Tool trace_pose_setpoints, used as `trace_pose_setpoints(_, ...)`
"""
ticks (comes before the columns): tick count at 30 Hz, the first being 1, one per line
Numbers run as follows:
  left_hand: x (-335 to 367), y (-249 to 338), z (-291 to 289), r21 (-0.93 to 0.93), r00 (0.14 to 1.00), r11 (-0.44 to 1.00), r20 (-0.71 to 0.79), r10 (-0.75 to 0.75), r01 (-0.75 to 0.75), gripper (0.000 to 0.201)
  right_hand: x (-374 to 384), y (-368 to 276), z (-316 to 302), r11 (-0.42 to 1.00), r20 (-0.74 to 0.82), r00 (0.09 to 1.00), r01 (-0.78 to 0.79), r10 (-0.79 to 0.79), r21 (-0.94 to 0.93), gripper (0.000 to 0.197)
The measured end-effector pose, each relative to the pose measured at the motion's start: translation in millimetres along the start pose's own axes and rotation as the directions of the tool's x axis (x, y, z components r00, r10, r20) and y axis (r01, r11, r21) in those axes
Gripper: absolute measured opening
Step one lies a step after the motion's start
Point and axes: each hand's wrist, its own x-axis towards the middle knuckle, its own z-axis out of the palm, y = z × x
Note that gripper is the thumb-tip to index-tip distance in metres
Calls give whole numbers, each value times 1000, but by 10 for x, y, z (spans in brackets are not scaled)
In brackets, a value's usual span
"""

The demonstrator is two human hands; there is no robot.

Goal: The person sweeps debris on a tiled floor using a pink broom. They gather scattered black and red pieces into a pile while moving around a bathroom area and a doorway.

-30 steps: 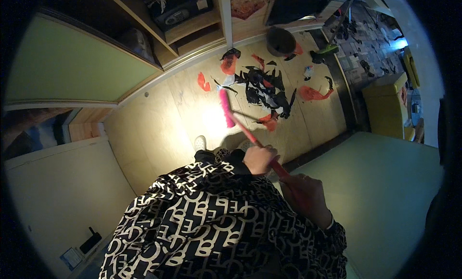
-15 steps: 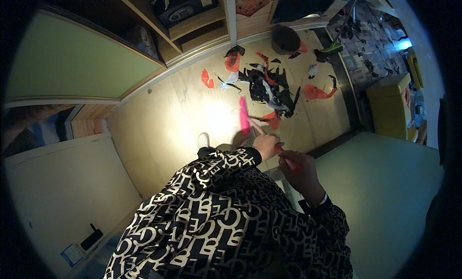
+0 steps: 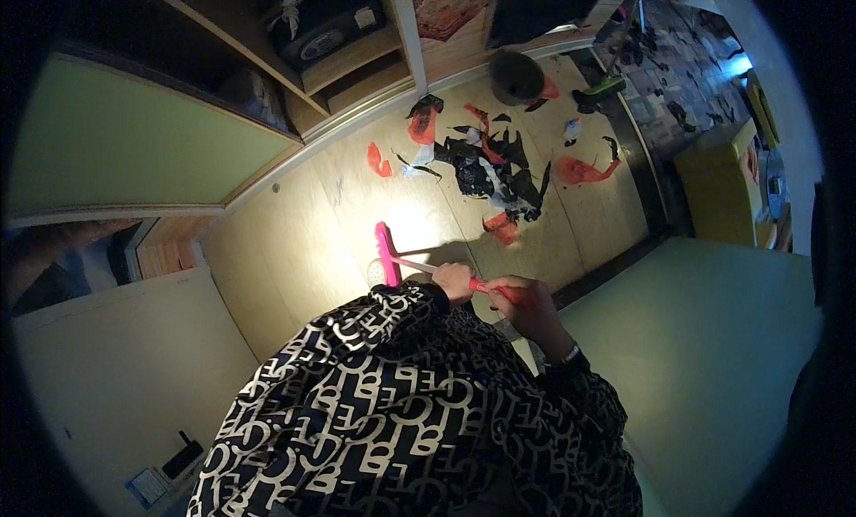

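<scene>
A broom with a narrow bright pink head [image 3: 388, 254] lies low over the wooden floor, near my white perforated shoe [image 3: 376, 273]. My left hand [image 3: 453, 282] is wrapped round its pale stick. Further up, my right hand [image 3: 524, 305] grips the red end of the handle. Ahead and to the right of the broom head is a heap of torn black plastic scraps [image 3: 486, 176]. Red scraps surround it, one at its near edge [image 3: 501, 229] and another on the left [image 3: 379, 160]. A glare of light whitens the floor around the broom head.
A dark bucket [image 3: 517, 78] stands at the far wall. Wooden shelves [image 3: 357, 69] rise at the far left. A green-headed broom [image 3: 602, 90] rests by the dark threshold [image 3: 637, 151]. A yellow box-like piece [image 3: 718, 182] and a pale green surface [image 3: 695, 339] lie on the right.
The broom head has swung left and toward me, away from the scraps to beside my shoe. Both hands have shifted left with the handle. The heap looks unchanged.
</scene>
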Motion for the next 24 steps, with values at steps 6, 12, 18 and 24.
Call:
trace_pose_setpoints(6, 286, 388, -225, -115, 960, 957, -114, 255, -268, 30, -31, -112, -177, 997, -238, 970, 64, -52, 43, 13)
trace_pose_setpoints(12, 440, 702, -555, -173, 883, 879, -250, 397, -444, 26, -97, -487, -375, 829, -210, 952, 71, -222, -554, 13)
trace_pose_setpoints(18, -144, 735, -1099, -9, 903, 912, -146, 404, -409, 23, -335, -895, -365, 832, -99, 963, 161, -250, -530, 21)
trace_pose_setpoints(24, -236, 146, -1502, 155, 979, 973, -86, 185, -170, 37, 225, -1045, -160, 952, -148, 945, 271, -292, -143, 20)
